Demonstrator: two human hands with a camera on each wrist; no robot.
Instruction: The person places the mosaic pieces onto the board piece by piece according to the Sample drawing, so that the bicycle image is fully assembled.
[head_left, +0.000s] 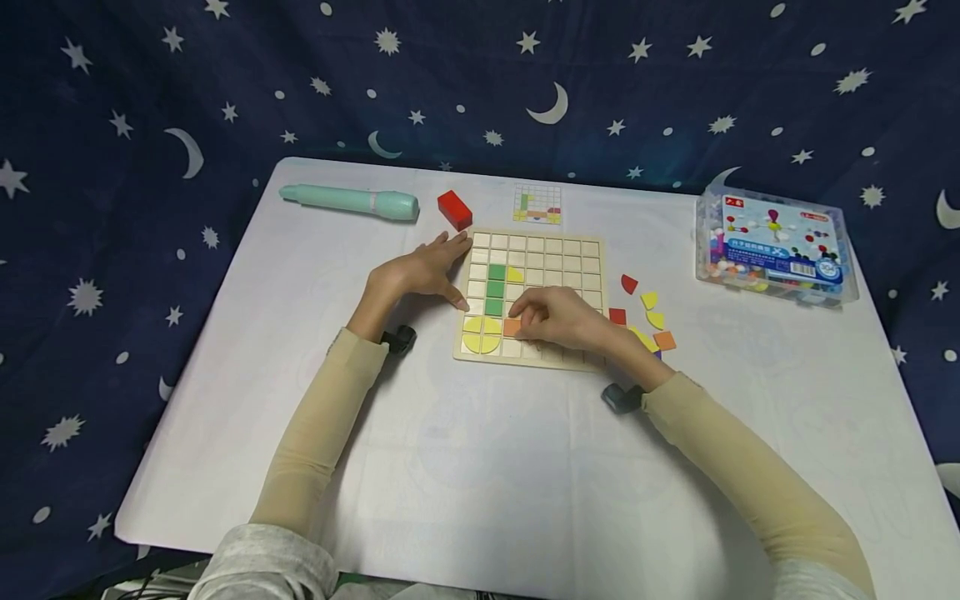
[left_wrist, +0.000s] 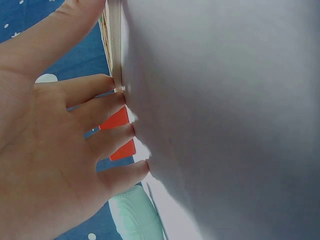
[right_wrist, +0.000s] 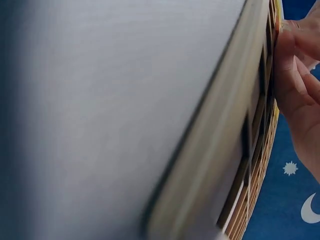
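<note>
A wooden grid board (head_left: 573, 267) lies on the table with green squares (head_left: 495, 290) and yellow quarter-circle tiles (head_left: 482, 335) set in its cells. My right hand (head_left: 558, 318) is over the lower part of the board, thumb and forefinger pinching an orange square tile (head_left: 512, 327) at a cell right of the yellow tiles. In the right wrist view, the fingertips (right_wrist: 285, 45) meet low against the grid. With fingers spread, my left hand (head_left: 427, 268) rests along the board's left edge; in the left wrist view its fingertips (left_wrist: 120, 97) touch the table by the board's side.
Loose red, yellow and orange tiles (head_left: 664, 340) lie right of the board. Behind it are a pattern card (head_left: 537, 204) and a red block (head_left: 455, 210). A mint-green cylinder (head_left: 348, 202) lies back left, and a clear plastic box of colourful parts (head_left: 776, 246) back right.
</note>
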